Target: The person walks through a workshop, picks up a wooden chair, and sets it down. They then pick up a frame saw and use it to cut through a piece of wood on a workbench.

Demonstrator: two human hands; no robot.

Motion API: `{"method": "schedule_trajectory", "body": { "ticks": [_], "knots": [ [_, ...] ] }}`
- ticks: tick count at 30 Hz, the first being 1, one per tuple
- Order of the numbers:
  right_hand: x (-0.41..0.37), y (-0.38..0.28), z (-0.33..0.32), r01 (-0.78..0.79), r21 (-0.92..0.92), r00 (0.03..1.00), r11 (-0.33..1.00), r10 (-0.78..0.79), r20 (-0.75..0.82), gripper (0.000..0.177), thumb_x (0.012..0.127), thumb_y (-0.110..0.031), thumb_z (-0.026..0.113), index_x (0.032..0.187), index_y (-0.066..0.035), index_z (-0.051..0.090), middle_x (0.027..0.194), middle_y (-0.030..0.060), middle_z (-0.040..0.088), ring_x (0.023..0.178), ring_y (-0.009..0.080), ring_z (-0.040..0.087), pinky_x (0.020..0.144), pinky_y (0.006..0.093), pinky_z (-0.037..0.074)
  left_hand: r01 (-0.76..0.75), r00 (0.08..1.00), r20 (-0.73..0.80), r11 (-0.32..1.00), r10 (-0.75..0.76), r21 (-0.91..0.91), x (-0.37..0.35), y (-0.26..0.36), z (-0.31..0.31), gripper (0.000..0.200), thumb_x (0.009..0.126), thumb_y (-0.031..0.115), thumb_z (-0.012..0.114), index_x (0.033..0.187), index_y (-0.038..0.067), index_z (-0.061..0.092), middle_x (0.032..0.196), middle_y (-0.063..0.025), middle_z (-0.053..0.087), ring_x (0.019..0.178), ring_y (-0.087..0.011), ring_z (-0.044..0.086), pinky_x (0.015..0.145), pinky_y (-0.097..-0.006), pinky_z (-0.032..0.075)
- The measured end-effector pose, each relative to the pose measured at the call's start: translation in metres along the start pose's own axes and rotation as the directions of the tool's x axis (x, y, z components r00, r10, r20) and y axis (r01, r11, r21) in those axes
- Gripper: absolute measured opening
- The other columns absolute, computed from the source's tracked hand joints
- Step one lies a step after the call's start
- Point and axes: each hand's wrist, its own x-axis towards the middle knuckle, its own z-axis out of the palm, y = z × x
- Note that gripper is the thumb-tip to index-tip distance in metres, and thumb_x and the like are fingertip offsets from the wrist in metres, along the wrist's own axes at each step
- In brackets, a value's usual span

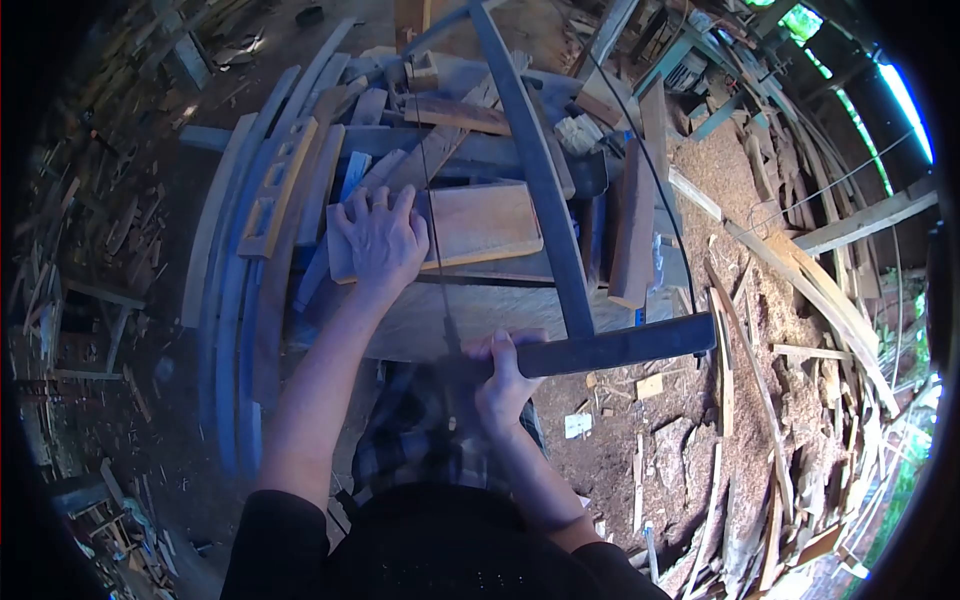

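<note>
My right hand [505,385] is wrapped round the near end of a wooden frame saw [548,185], at the lower end of its blade. The saw's thin blade [424,150] runs away from me across a short, thick wooden board [485,222]. On the blade's left side, my left hand [382,238] lies on top of that board with its fingers spread. The board rests across a wooden bench [400,318]. Whether the blade has cut into the wood cannot be made out. A twisted cord [655,165] forms the saw's right side.
Long wooden strips [225,240] lie along the bench's left side. Offcuts and blocks [455,115] are piled behind the board. A thick wooden bar [632,225] stands near the saw's right side. Sawdust and scrap wood [720,180] cover the floor at right.
</note>
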Motion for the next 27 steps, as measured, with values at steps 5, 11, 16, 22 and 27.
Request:
{"method": "schedule_trajectory", "body": {
  "ticks": [5, 11, 16, 22, 27],
  "knots": [
    [0.005, -0.018, 0.008, -0.046, 0.112, 0.999, 0.993, 0.044, 0.017, 0.015, 0.086, 0.007, 0.048, 0.088, -0.005, 0.04, 0.066, 0.0094, 0.049, 0.061, 0.0192, 0.052, 0.067, 0.0413, 0.05, -0.008, 0.999, -0.048, 1.0, 0.007, -0.03, -0.003, 0.001, -0.004, 0.033, 0.086, 0.024, 0.057, 0.117, 0.014, 0.062, 0.117, -0.012, 0.056, 0.119, -0.0317, 0.041, 0.104, -0.0575, 0.02],
    [0.012, -0.051, 0.027, -0.084, 0.215, 0.994, 0.973, 0.067, 0.085, 0.016, 0.08, 0.004, 0.047, 0.086, -0.009, 0.04, 0.068, 0.0061, 0.041, 0.061, 0.018, 0.042, 0.061, 0.0359, 0.044, 0.04, 0.998, -0.04, 0.996, -0.043, -0.077, -0.005, -0.004, 0.004, 0.038, 0.087, 0.027, 0.051, 0.121, 0.015, 0.061, 0.119, -0.0144, 0.056, 0.124, -0.0354, 0.039, 0.106, -0.0606, 0.017],
    [0.002, -0.069, 0.024, -0.081, 0.17, 0.99, 0.982, 0.061, 0.123, 0.016, 0.08, 0.002, 0.048, 0.088, -0.009, 0.04, 0.068, 0.0057, 0.04, 0.061, 0.0173, 0.041, 0.06, 0.0334, 0.042, 0.062, 0.997, -0.048, 0.992, -0.067, -0.106, -0.006, -0.006, 0.009, 0.038, 0.087, 0.026, 0.051, 0.122, 0.016, 0.061, 0.121, -0.0153, 0.056, 0.126, -0.0367, 0.038, 0.106, -0.0616, 0.018],
    [-0.013, -0.088, 0.023, 0.001, 0.093, 0.98, 0.996, -0.019, 0.198, 0.016, 0.079, 0.002, 0.048, 0.088, -0.009, 0.04, 0.069, 0.0058, 0.04, 0.061, 0.0172, 0.042, 0.06, 0.0332, 0.041, 0.025, 0.981, -0.175, 0.955, -0.08, -0.297, -0.005, -0.01, 0.009, 0.032, 0.088, 0.019, 0.053, 0.118, 0.013, 0.06, 0.115, -0.0144, 0.06, 0.12, -0.0352, 0.048, 0.105, -0.0595, 0.022],
    [-0.014, -0.103, 0.026, 0.02, 0.155, 0.975, 0.988, -0.054, 0.217, 0.017, 0.079, 0.004, 0.05, 0.09, -0.006, 0.041, 0.069, 0.0078, 0.043, 0.06, 0.0178, 0.046, 0.06, 0.035, 0.044, 0.003, 0.951, -0.225, 0.737, -0.21, -0.676, -0.006, -0.002, -0.018, 0.025, 0.09, 0.013, 0.053, 0.113, 0.008, 0.06, 0.11, -0.0136, 0.062, 0.109, -0.0314, 0.055, 0.097, -0.0505, 0.034]
  ]
}}
